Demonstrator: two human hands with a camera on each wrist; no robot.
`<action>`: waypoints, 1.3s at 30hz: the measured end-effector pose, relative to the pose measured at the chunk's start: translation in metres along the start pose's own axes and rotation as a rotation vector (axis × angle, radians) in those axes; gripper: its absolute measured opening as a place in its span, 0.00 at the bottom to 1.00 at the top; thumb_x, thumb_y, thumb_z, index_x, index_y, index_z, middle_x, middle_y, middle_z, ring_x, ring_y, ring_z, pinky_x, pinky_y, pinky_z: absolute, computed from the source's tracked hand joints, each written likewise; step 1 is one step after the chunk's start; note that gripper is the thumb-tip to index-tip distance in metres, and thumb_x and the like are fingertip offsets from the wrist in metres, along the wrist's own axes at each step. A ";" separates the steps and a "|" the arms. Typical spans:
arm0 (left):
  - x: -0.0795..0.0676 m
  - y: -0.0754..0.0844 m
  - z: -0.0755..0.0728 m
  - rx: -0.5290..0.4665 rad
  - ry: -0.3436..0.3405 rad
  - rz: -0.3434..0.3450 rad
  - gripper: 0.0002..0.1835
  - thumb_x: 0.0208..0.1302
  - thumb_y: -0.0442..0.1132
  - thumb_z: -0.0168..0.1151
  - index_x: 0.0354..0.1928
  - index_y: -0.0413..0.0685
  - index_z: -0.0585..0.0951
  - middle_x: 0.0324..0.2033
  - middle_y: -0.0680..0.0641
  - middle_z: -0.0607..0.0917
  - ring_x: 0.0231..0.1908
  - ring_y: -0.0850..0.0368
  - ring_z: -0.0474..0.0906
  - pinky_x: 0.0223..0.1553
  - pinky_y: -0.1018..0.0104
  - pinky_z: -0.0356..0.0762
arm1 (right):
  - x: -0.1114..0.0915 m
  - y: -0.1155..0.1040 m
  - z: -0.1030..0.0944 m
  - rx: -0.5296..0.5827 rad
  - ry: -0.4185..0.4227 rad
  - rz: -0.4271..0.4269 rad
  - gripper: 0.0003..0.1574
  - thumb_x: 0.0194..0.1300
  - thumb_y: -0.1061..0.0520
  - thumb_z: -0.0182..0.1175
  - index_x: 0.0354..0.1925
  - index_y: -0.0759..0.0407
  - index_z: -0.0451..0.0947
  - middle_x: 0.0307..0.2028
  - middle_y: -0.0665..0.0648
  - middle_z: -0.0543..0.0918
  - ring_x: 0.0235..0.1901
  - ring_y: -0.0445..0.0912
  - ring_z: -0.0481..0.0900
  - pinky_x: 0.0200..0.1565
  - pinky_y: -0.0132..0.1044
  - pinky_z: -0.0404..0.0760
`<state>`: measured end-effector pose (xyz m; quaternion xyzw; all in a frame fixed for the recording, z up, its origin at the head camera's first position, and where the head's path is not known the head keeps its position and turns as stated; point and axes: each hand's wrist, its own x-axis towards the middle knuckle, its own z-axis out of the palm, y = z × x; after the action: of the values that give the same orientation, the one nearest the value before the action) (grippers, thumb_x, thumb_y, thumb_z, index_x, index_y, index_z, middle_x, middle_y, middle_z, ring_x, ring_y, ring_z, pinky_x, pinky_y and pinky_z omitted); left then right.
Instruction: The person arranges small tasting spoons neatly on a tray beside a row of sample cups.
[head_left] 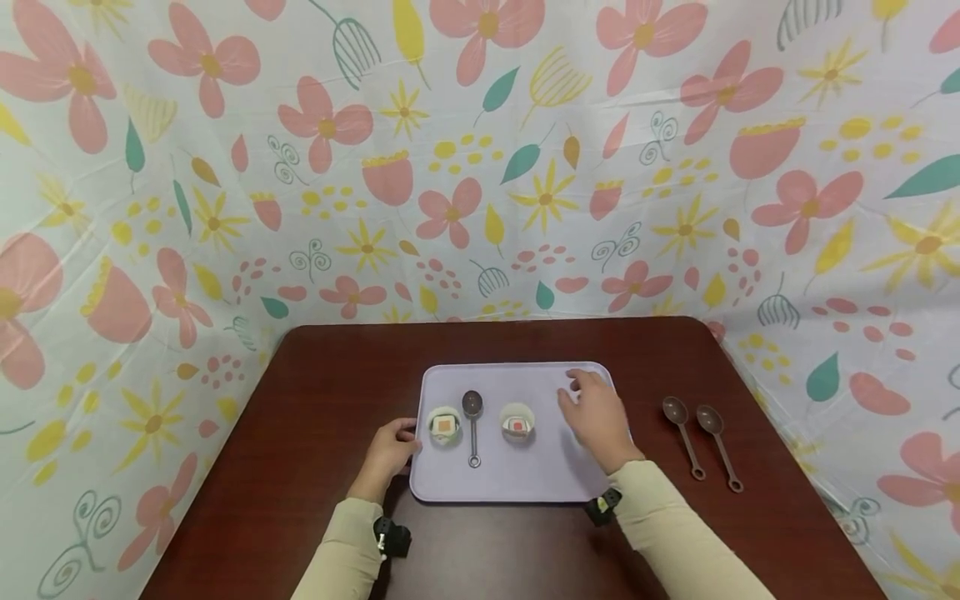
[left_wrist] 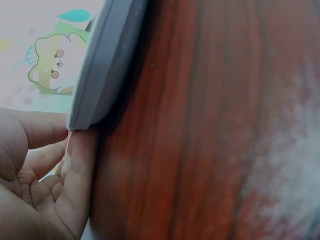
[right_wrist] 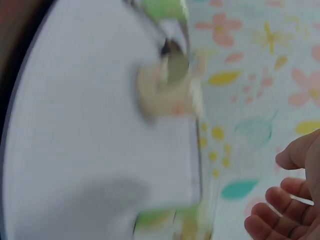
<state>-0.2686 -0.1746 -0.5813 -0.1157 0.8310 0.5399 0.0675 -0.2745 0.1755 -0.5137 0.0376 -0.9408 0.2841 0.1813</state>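
A lavender tray [head_left: 517, 487] lies on the table. My left hand [head_left: 392, 454] pinches its left edge; in the left wrist view the thumb and fingers [left_wrist: 80, 160] meet at the rim. Over the tray's right part hovers my right hand [head_left: 596, 417], holding nothing, its fingers loosely bent. On the tray stand a small green cup [head_left: 444, 427] with an orange-marked square and a cream cup [head_left: 517, 423] with a red-marked one. A dark spoon [head_left: 473, 427] lies between them. In the right wrist view a blurred green patterned thing [right_wrist: 165, 222] shows near the right hand.
Two brown spoons [head_left: 684, 437] [head_left: 720, 447] lie side by side on the dark wooden table [head_left: 330, 392], right of the tray. A flower-patterned cloth [head_left: 480, 208] hangs behind the table and along both sides.
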 end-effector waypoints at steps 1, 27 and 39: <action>0.000 0.000 0.000 0.002 0.002 -0.002 0.25 0.65 0.28 0.65 0.64 0.39 0.77 0.43 0.39 0.81 0.38 0.47 0.82 0.31 0.53 0.86 | 0.000 0.009 -0.003 0.004 0.005 0.000 0.25 0.67 0.52 0.64 0.57 0.65 0.79 0.42 0.63 0.83 0.38 0.56 0.83 0.39 0.54 0.82; 0.000 0.000 0.001 0.023 -0.001 0.014 0.24 0.65 0.28 0.64 0.64 0.39 0.77 0.43 0.40 0.81 0.39 0.47 0.82 0.31 0.53 0.86 | -0.063 0.162 -0.070 -0.140 -0.159 0.252 0.36 0.63 0.58 0.63 0.63 0.77 0.67 0.54 0.80 0.70 0.49 0.72 0.74 0.45 0.66 0.75; -0.004 0.000 0.002 -0.003 -0.013 0.025 0.24 0.66 0.27 0.64 0.64 0.37 0.76 0.43 0.39 0.80 0.37 0.47 0.83 0.31 0.52 0.86 | -0.063 0.170 -0.074 -0.121 -0.295 0.296 0.33 0.66 0.62 0.60 0.66 0.73 0.68 0.45 0.72 0.80 0.32 0.57 0.79 0.29 0.49 0.77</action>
<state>-0.2644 -0.1722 -0.5816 -0.1021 0.8310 0.5428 0.0660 -0.2221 0.3564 -0.5677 -0.0705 -0.9677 0.2421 -0.0002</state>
